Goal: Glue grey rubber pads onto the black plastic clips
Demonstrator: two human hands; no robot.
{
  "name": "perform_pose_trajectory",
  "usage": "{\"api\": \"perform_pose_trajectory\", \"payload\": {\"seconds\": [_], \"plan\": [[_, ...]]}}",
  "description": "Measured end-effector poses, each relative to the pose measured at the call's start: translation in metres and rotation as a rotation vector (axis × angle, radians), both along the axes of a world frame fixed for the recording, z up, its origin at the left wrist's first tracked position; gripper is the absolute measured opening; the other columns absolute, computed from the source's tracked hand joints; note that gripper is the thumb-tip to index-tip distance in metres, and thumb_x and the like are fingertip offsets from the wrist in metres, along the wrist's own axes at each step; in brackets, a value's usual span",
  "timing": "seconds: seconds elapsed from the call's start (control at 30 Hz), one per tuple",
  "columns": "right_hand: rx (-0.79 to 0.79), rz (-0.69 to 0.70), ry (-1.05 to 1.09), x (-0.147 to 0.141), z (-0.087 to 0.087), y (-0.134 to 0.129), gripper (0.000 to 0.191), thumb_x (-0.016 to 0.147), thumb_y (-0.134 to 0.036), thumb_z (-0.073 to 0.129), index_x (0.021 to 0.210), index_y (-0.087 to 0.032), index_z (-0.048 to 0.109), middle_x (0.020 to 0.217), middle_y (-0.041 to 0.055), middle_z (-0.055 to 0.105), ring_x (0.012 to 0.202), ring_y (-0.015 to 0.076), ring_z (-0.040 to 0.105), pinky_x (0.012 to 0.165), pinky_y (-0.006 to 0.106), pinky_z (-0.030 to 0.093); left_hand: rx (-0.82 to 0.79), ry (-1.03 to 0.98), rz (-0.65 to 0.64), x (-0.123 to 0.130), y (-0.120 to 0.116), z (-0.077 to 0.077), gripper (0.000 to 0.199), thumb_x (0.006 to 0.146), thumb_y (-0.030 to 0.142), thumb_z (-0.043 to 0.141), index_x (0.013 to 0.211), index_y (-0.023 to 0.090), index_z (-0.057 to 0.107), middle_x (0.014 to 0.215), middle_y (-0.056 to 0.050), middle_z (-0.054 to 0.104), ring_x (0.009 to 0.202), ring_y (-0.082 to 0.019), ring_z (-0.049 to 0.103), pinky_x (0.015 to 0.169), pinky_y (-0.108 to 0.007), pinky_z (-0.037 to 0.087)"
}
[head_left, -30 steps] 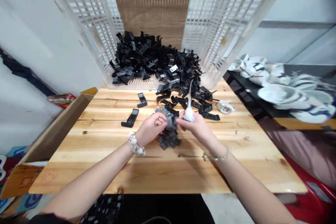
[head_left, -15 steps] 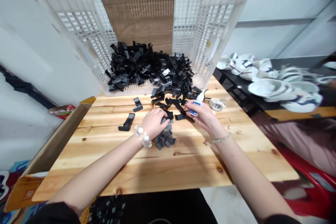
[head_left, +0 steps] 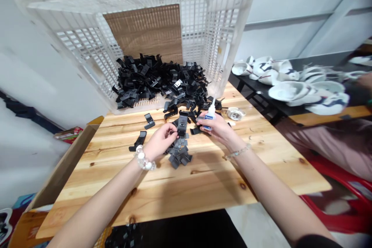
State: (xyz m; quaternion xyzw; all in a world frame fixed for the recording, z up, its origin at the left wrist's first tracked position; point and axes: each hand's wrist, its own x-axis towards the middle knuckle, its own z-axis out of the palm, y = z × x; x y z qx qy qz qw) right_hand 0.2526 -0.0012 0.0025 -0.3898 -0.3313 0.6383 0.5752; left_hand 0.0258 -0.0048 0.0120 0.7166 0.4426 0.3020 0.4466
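Black plastic clip point(head_left: 182, 124), one: since half a second ago it has come up from the tabletop into the left hand point(head_left: 160, 139), whose thumb and fingers are pinched on its lower end, holding it upright above the grey pieces point(head_left: 180, 158). By my reading, clip and bottle are now both to hand at once. Bottle point(head_left: 208, 121), one, blue-labelled, nozzle upward: in the right hand point(head_left: 220, 127), fingers curled closed about it; a small grey piece seems caught at the fingertips, though too blurred to be sure. Loose clips lying apart at left, two: one farther point(head_left: 149, 121), one nearer point(head_left: 138, 141). Clear tape roll, one point(head_left: 236, 114). Bracelets, two, one per wrist. White basket, one point(head_left: 193, 23), on its side, with one cardboard sheet point(head_left: 147, 31). Heaped clips point(head_left: 145, 79) and grey pieces: overlapping, beyond my count.
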Motion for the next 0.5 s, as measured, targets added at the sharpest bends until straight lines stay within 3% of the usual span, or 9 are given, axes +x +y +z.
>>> {"api": "perform_pose_trajectory", "payload": {"seconds": [0.13,0.33,0.5], "plan": [[0.013,0.091,0.046,-0.010,0.001,-0.005,0.027,0.058,-0.017,0.084,0.073,-0.015,0.061,0.067,0.0021,0.064,0.062,0.0108,0.059,0.047,0.018,0.038,-0.129,-0.208,-0.026,-0.012,-0.010,-0.005,0.021,0.082,0.034,0.060,0.086,0.020,0.045,0.079,0.000,0.063,0.073,-0.015,0.064,0.072,-0.029,0.048],[0.038,0.208,-0.149,-0.026,-0.002,-0.014,0.023,0.067,-0.031,0.079,0.071,-0.015,0.063,0.062,-0.0005,0.056,0.052,0.0098,0.050,0.050,0.025,0.037,-0.150,-0.293,0.037,-0.014,-0.023,-0.020,0.023,0.078,0.030,0.063,0.081,0.020,0.043,0.077,0.001,0.058,0.078,-0.016,0.065,0.064,-0.023,0.043],[0.099,0.260,-0.245,-0.041,-0.005,-0.022,0.023,0.066,-0.033,0.079,0.073,-0.016,0.063,0.065,-0.0027,0.053,0.057,0.0099,0.047,0.056,0.027,0.037,-0.112,-0.230,-0.037,-0.011,-0.031,-0.023,0.017,0.077,0.025,0.059,0.078,0.020,0.043,0.077,0.001,0.055,0.073,-0.014,0.058,0.064,-0.024,0.043]]}}
